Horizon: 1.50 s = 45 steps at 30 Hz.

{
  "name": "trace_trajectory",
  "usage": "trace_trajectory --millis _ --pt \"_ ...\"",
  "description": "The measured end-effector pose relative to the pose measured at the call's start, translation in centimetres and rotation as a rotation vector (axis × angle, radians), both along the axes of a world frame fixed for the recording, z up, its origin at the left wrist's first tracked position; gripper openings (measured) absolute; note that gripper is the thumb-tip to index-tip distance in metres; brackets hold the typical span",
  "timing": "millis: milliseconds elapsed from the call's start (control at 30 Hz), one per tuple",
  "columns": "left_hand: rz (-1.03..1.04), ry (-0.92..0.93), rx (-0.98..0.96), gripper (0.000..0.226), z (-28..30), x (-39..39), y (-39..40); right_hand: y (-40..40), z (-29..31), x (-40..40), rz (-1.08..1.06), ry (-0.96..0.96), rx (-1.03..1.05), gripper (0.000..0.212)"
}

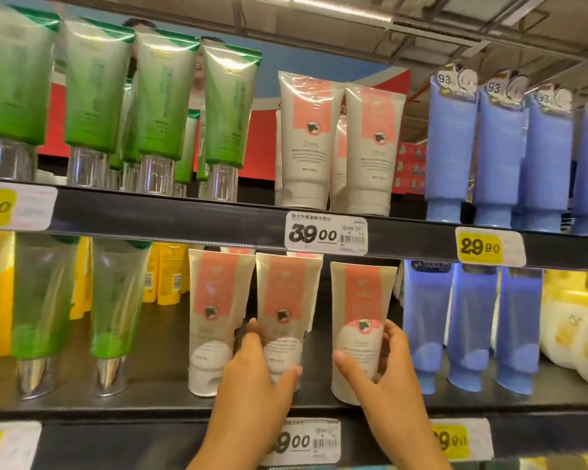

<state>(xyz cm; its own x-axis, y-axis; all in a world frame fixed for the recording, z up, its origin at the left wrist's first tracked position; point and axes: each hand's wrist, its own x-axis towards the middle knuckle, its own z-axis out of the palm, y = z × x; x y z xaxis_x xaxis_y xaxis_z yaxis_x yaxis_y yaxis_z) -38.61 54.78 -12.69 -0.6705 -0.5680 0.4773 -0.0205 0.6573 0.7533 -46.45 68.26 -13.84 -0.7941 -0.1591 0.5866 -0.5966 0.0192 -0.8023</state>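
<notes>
Nearest me, the person's left hand (pixel 255 371) is gripping the lower half of the middle tube (pixel 282 300). Its fingers (pixel 252 325) are curling round the tube's left edge and the thumb is lying across the front, just above the cap. The right hand (pixel 384 364) is holding the right-hand tube (pixel 360 300) in the same way, thumb at the front left and fingers hooking round the right edge.

Both tubes are standing cap-down on the lower shelf (pixel 150 410). They are sitting between a third tube (pixel 214 300) of the same kind on the left and the blue tubes (pixel 425 317) on the right.

This looks like straightening the row. To do it well, I'd say the person should be gripping low near the caps, as they are doing, and sliding rather than lifting. The bases should be ending up level with the third tube, with the labels facing square to the aisle. These tall tubes are resting on narrow caps and could be tipping into their neighbours.

The tubes are showing cream bodies with a salmon-pink panel and a small dark emblem, under a glossy clear wrap. The right-hand one is sitting slightly lower and nearer the shelf edge.
</notes>
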Motion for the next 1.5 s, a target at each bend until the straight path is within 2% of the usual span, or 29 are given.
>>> trace_trajectory --millis 100,400,667,967,1100,1167,1233,1300,1333,1433,1500 --pt "0.007 0.026 0.026 0.057 -0.2 -0.2 0.0 0.5 -0.4 -0.1 -0.002 -0.007 0.062 0.064" --pt "-0.036 0.016 0.07 0.067 0.0 0.1 -0.2 0.6 0.0 -0.4 0.091 -0.02 0.081 0.048" --pt "-0.121 0.071 0.142 0.047 0.2 1.5 0.0 0.6 0.5 0.0 0.083 -0.014 0.11 0.055" --pt "-0.32 0.1 0.391 0.043 0.6 5.3 1.7 0.7 1.3 -0.1 0.079 -0.055 0.111 0.057" --pt "-0.381 0.113 0.443 0.044 0.1 7.2 2.7 1.4 1.5 0.9 0.067 -0.089 0.053 0.068" --pt "-0.418 0.117 0.483 0.045 -0.6 8.3 3.3 2.1 1.3 1.9 0.027 -0.071 -0.004 0.062" --pt "-0.449 0.141 0.526 0.043 -1.7 9.1 3.9 2.8 0.9 3.3 0.028 -0.042 -0.057 0.044" --pt "-0.455 0.182 0.574 0.039 -3.2 9.8 4.5 3.5 0.2 4.9 0.112 -0.055 -0.088 0.023" --pt "-0.45 0.2 0.597 0.038 -3.9 10.1 4.9 3.9 -0.4 5.8 0.16 -0.072 -0.095 0.019" --pt "-0.424 0.219 0.64 0.038 -6.1 10.7 5.9 4.6 -1.9 8.1 0.29 -0.164 -0.09 0.014" --pt "-0.402 0.215 0.656 0.039 -7.3 11.2 6.6 5.0 -2.9 9.6 0.378 -0.244 -0.079 0.017"
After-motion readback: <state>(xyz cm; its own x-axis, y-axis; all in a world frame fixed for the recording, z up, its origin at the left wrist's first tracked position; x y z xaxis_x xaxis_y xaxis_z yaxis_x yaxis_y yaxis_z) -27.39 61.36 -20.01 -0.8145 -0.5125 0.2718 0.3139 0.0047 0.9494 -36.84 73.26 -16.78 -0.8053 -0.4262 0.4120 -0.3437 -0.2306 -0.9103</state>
